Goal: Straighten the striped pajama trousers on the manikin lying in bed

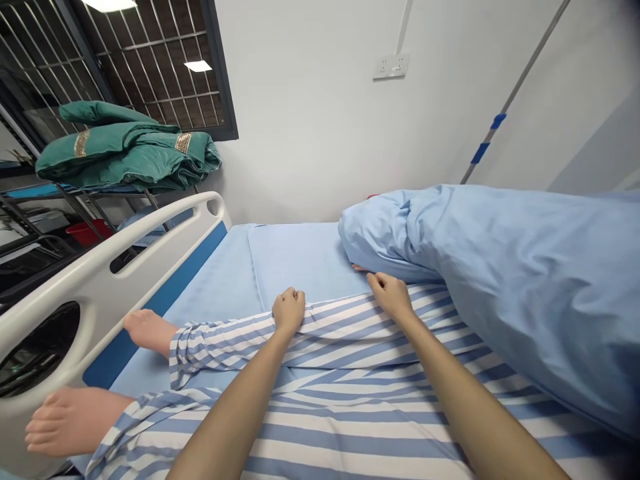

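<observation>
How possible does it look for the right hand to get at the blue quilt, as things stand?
Probably yes: the right hand is close beside the lower edge of the blue quilt, and I see nothing standing between them.

Matt cloth trousers [350, 427], creased cloth quilt [525, 267], smooth plastic footboard [100, 293]
</observation>
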`<state>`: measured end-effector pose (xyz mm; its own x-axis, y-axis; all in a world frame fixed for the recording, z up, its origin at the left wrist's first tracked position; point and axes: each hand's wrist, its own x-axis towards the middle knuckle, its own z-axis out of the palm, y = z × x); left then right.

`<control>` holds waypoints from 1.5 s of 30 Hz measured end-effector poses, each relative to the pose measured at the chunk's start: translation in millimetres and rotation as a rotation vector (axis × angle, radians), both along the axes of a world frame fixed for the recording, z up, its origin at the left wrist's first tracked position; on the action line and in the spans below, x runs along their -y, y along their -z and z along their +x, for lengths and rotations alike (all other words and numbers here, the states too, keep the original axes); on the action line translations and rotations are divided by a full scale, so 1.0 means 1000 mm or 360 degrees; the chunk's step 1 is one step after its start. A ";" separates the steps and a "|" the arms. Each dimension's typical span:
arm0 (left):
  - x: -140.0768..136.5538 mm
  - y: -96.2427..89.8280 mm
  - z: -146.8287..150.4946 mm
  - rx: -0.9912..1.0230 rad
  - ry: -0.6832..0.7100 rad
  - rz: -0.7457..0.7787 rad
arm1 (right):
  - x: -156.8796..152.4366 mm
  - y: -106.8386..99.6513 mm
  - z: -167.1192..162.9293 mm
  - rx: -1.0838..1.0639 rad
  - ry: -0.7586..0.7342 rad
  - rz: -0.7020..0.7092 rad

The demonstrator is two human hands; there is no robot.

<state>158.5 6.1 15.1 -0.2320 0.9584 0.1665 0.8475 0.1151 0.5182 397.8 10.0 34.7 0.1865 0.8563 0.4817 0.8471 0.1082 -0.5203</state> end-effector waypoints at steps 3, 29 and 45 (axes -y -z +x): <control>0.001 0.000 -0.002 0.0021 0.0009 -0.0004 | 0.004 0.000 -0.016 0.0071 -0.0130 -0.0064; 0.022 0.000 -0.079 -0.0249 -0.0140 -0.0114 | 0.034 -0.004 -0.084 -0.0164 -0.0318 -0.0085; 0.031 0.005 -0.120 -0.0265 -0.0131 -0.0155 | 0.095 0.016 -0.123 -0.0311 -0.0416 -0.0258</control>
